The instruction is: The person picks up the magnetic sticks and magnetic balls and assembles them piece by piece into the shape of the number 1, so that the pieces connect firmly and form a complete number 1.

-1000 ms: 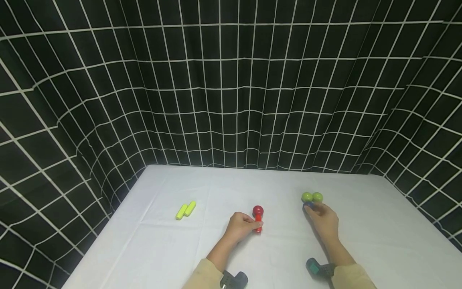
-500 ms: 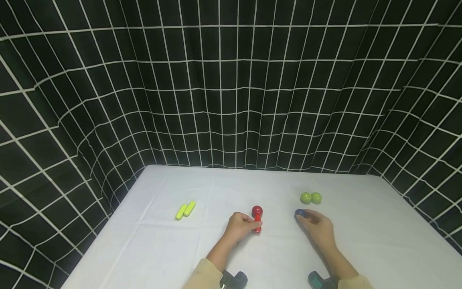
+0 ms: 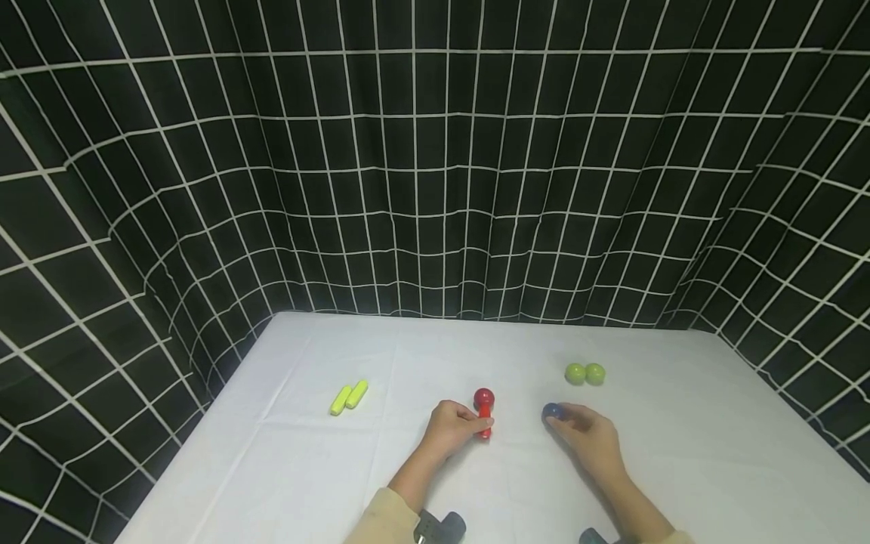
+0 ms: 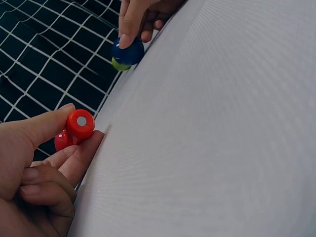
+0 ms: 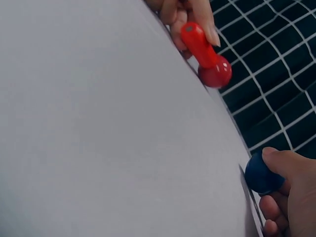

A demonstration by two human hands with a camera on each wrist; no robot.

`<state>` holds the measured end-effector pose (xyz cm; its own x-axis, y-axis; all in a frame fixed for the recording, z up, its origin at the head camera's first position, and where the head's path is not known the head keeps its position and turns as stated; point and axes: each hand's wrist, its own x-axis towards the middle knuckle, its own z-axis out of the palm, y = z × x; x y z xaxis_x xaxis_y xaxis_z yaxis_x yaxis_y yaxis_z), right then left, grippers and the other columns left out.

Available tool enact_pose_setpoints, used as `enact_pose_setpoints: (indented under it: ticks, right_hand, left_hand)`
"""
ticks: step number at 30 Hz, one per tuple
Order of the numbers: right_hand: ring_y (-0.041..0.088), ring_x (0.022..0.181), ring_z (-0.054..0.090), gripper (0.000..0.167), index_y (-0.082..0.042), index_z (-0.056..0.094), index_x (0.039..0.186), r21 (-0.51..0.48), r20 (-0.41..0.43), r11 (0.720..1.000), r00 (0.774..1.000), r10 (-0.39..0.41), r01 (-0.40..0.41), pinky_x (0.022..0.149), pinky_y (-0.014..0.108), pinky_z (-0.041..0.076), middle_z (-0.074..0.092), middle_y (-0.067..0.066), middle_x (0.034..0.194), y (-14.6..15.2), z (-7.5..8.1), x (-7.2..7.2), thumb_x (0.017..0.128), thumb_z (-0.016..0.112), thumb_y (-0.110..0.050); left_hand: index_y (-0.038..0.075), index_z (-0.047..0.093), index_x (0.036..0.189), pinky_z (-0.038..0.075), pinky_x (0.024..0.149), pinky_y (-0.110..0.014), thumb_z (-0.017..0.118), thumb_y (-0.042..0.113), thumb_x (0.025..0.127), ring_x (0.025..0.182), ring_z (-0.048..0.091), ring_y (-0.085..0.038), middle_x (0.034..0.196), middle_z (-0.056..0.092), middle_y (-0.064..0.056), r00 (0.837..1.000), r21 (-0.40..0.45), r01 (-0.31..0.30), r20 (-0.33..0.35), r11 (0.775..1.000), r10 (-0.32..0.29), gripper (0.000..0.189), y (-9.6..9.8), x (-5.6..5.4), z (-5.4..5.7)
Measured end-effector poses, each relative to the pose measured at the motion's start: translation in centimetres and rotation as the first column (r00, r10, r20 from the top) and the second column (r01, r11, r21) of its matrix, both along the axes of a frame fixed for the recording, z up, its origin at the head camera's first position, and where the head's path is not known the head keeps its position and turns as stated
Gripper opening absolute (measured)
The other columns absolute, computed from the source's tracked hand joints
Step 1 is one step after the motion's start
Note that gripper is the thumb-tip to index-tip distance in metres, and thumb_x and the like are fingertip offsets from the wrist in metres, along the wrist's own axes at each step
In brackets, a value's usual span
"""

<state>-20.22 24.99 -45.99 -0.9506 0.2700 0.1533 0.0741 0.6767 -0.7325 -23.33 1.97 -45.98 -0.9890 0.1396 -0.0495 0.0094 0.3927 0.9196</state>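
Observation:
Between thumb and fingers my left hand (image 3: 450, 428) pinches a short red rod (image 3: 485, 421) near the middle of the table. A darker red ball (image 3: 484, 397) sits at the rod's far end. In the left wrist view the rod's near end shows a round grey metallic spot (image 4: 82, 121). To the right, my right hand (image 3: 590, 440) holds a blue ball (image 3: 552, 412) by thumb and fingertips, close over the cloth. The right wrist view shows the thumb on top of this blue ball (image 5: 262, 174).
Two green balls (image 3: 575, 373) sit side by side at the back right. Two yellow-green rods (image 3: 356, 394) lie together on the left. A white cloth covers the table (image 3: 299, 468); a black curtain with a white grid (image 3: 435, 189) hangs behind and at both sides.
My right hand has drawn the blue ball away from the two green balls, leftward and nearer to me. My left hand stays in place on the red rod.

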Motion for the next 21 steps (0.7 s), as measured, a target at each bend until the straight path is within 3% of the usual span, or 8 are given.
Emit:
enact_pose_setpoints:
  ticks: [4,12,21]
  right_hand:
    - [0.013,0.078,0.058,0.045,-0.004,0.061,0.115,-0.013,0.015,1.000,1.000,0.024,-0.024,0.066,0.020,0.047,0.067,0.007,0.088,-0.6,0.2,0.4,0.082,0.069,-0.034]
    - [0.010,0.075,0.056,0.047,-0.004,0.064,0.110,-0.076,0.038,0.996,0.998,0.055,-0.052,0.065,0.021,0.047,0.066,0.005,0.085,-1.8,0.3,1.3,0.077,0.074,-0.037]
    - [0.007,0.072,0.056,0.041,-0.007,0.067,0.099,-0.057,0.028,0.995,0.996,0.085,-0.083,0.063,0.019,0.046,0.068,0.002,0.086,-3.9,0.2,2.0,0.072,0.078,-0.035]
  left_hand:
    - [0.003,0.066,0.067,0.039,0.051,-0.021,0.077,0.029,0.074,0.058,0.049,-0.010,0.061,0.058,0.001,1.000,-0.002,-0.003,-0.003,1.000,0.003,0.029,0.0,0.0,0.0]
    - [0.003,0.067,0.067,0.038,0.050,-0.021,0.076,0.028,0.075,0.057,0.048,-0.010,0.059,0.057,0.002,1.000,0.002,-0.005,-0.008,1.000,0.005,0.028,0.0,0.0,-0.1]
    - [0.000,0.067,0.068,0.039,0.052,-0.023,0.076,0.024,0.075,0.060,0.048,-0.012,0.061,0.059,-0.003,0.999,0.013,-0.016,-0.029,1.000,0.017,0.027,0.2,0.0,0.0]
